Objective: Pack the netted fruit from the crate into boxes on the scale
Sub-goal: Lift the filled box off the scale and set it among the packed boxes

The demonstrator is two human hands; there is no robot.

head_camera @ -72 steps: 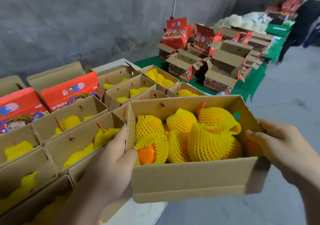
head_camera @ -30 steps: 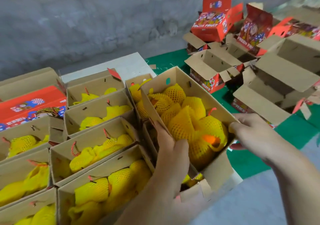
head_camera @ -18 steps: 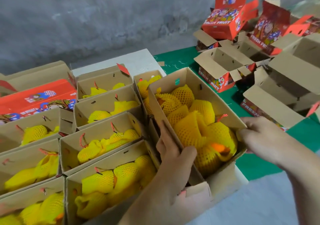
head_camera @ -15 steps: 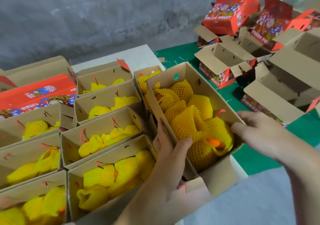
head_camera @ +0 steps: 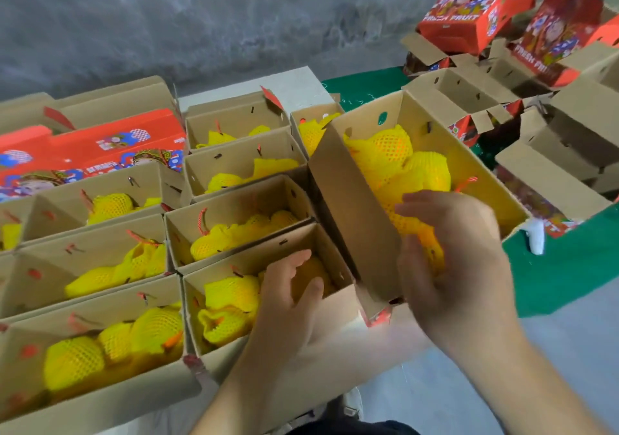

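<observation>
Wall: grey, rough concrete (head_camera: 201,22) fills the top of the view, behind everything.
Green cloth: a green table cover (head_camera: 569,274) lies at the right, under the empty cartons.
Packed rows: open brown boxes (head_camera: 241,163) stand side by side at the left and centre, each with yellow-netted fruit inside; small red tabs show on their walls.
Empty cartons: open brown cartons with red printed sides (head_camera: 475,99) stand well apart at the upper right, flaps up; two red printed ones (head_camera: 465,16) sit above them.
Red lid: a red printed flap (head_camera: 93,146) lies across the far left row.
Large box: an open brown box (head_camera: 355,210) sits tilted at the right end of the rows, its near left wall against the neighbouring boxes, and is full of netted fruit (head_camera: 402,163) (yellow foam mesh, piled to the rim).
Near box: the box (head_camera: 335,300) just left of it holds more netted fruit (head_camera: 231,304).
Right hand: the right hand (head_camera: 459,264) reaches into the large box, fingers curled round a netted fruit at the near end.
Left hand: the left hand (head_camera: 288,300) is in the near box, fingers bent over a yellow fruit; whether it truly grips cannot be told (motion blur).
</observation>
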